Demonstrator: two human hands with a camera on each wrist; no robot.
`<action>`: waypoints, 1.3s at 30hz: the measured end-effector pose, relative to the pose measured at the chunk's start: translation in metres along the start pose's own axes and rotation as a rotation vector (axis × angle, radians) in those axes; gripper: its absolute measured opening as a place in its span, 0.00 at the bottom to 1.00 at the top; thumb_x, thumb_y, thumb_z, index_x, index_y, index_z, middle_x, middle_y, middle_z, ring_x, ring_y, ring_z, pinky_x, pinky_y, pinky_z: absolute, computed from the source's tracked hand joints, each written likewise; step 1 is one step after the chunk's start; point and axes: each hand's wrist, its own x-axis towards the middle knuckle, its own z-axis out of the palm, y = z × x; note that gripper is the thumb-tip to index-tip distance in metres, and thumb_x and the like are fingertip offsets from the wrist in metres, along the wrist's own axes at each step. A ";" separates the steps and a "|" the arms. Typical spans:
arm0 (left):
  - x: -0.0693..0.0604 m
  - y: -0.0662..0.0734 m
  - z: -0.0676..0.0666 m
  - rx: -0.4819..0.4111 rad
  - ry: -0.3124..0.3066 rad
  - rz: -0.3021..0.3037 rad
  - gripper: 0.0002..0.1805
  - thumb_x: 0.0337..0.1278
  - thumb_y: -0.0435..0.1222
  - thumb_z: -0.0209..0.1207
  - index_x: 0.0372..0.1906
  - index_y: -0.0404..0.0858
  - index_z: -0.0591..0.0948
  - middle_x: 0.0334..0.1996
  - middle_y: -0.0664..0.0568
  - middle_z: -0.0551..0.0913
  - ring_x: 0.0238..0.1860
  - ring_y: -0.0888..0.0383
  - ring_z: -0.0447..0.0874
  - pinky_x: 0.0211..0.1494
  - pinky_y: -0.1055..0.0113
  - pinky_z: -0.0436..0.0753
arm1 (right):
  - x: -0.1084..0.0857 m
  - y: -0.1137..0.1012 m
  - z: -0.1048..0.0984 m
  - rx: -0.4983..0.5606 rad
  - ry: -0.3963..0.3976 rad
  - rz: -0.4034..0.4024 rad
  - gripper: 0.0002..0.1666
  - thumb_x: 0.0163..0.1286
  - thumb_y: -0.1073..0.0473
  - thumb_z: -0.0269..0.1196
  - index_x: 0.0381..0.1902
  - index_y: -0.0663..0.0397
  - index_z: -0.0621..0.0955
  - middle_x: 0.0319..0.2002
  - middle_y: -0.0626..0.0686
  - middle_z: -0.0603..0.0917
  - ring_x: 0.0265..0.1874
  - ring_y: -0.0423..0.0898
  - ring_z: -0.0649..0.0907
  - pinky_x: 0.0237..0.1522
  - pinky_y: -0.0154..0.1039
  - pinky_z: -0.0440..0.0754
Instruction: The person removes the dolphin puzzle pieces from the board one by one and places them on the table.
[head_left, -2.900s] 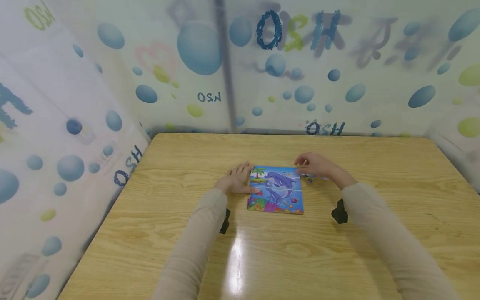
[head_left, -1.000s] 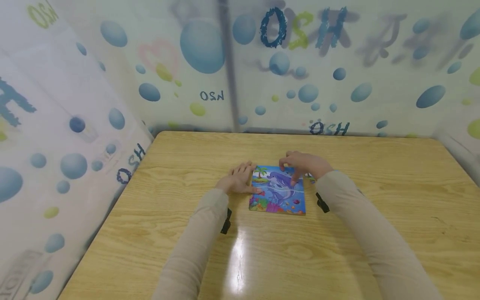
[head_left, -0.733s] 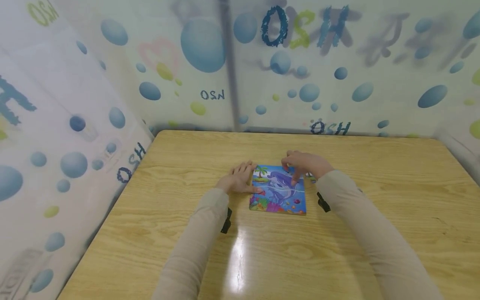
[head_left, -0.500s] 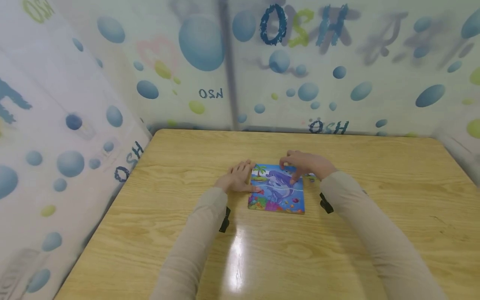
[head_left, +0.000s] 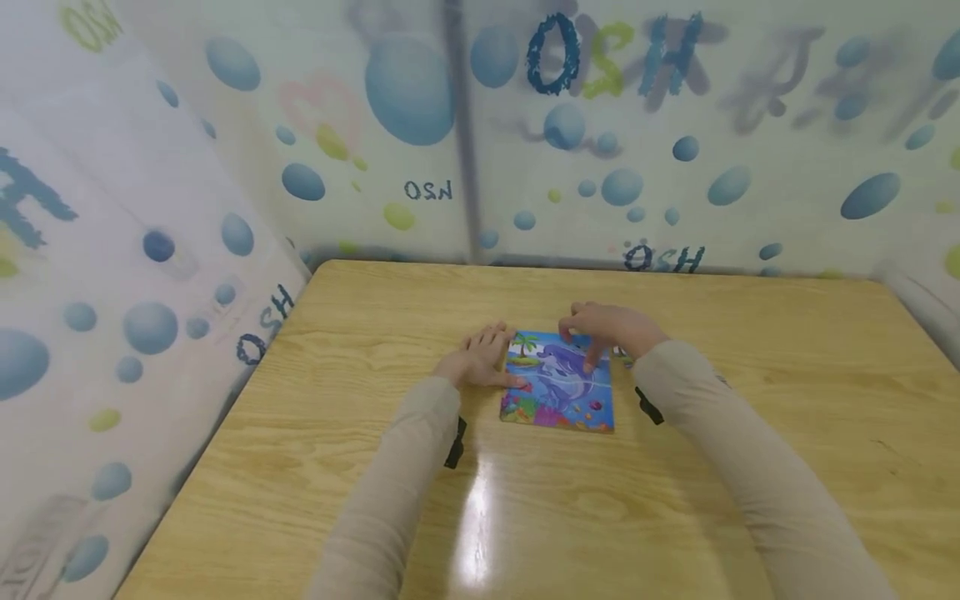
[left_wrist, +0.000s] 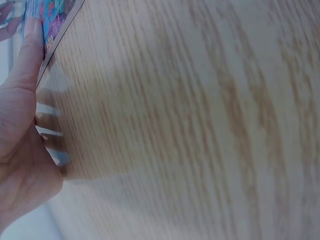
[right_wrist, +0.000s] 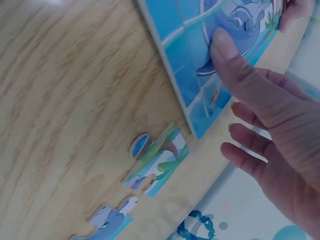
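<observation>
A square dolphin jigsaw board (head_left: 555, 408) lies flat on the wooden table. My left hand (head_left: 480, 357) rests at its left edge, fingers spread on the tabletop and thumb on the picture. Over the upper right part of the board is my right hand (head_left: 611, 329). In the right wrist view its thumb (right_wrist: 227, 50) touches the printed dolphin, and the other fingers bend loosely past the far edge. The index fingertip is hidden there. Beside the board lie a jigsaw piece with green leaves (right_wrist: 162, 162) and a blue dolphin piece (right_wrist: 107, 222), both apart from the right hand.
The wooden table (head_left: 360, 333) reaches back to a pale wall covering (head_left: 510, 167) with blue and green bubbles and lettering. The right sleeve (head_left: 720, 433) partly covers the loose pieces in the head view. A black wrist camera (head_left: 455, 443) sits below the left wrist.
Since the earliest frame my right hand has moved left, from the board's back right corner onto its picture. Over the last second both hands stay in place; the view shifts slightly.
</observation>
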 end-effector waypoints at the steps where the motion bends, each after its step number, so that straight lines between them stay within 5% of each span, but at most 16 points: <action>1: 0.001 0.000 0.001 0.006 0.000 0.000 0.52 0.52 0.60 0.54 0.72 0.46 0.39 0.73 0.48 0.34 0.74 0.49 0.31 0.74 0.48 0.38 | 0.000 -0.001 -0.001 0.005 -0.011 0.004 0.23 0.50 0.54 0.70 0.40 0.48 0.71 0.37 0.52 0.66 0.36 0.48 0.66 0.35 0.40 0.68; 9: 0.002 -0.002 0.004 -0.004 0.019 0.000 0.52 0.51 0.60 0.54 0.72 0.47 0.40 0.74 0.48 0.35 0.74 0.50 0.31 0.74 0.48 0.39 | 0.000 -0.002 0.001 0.066 -0.003 0.004 0.21 0.51 0.55 0.70 0.36 0.56 0.71 0.37 0.54 0.68 0.34 0.47 0.65 0.35 0.39 0.66; 19: -0.001 -0.005 0.004 0.003 0.027 -0.001 0.51 0.52 0.60 0.54 0.72 0.46 0.41 0.74 0.48 0.35 0.74 0.50 0.31 0.74 0.48 0.39 | -0.002 0.008 0.012 0.152 0.052 -0.016 0.28 0.51 0.52 0.70 0.48 0.50 0.72 0.45 0.56 0.71 0.47 0.52 0.72 0.49 0.48 0.74; 30: 0.002 -0.001 0.004 -0.010 0.036 0.007 0.51 0.51 0.60 0.54 0.72 0.47 0.41 0.74 0.48 0.37 0.74 0.50 0.32 0.74 0.48 0.40 | 0.000 0.003 0.005 0.052 0.011 -0.002 0.28 0.47 0.52 0.72 0.41 0.51 0.70 0.37 0.54 0.67 0.35 0.47 0.66 0.36 0.40 0.68; 39: 0.002 -0.002 0.005 -0.012 0.042 0.013 0.51 0.51 0.60 0.55 0.72 0.46 0.42 0.74 0.48 0.37 0.74 0.49 0.33 0.74 0.47 0.40 | 0.004 0.001 0.004 0.117 -0.022 0.024 0.28 0.46 0.55 0.73 0.38 0.54 0.68 0.37 0.53 0.68 0.35 0.46 0.66 0.35 0.39 0.66</action>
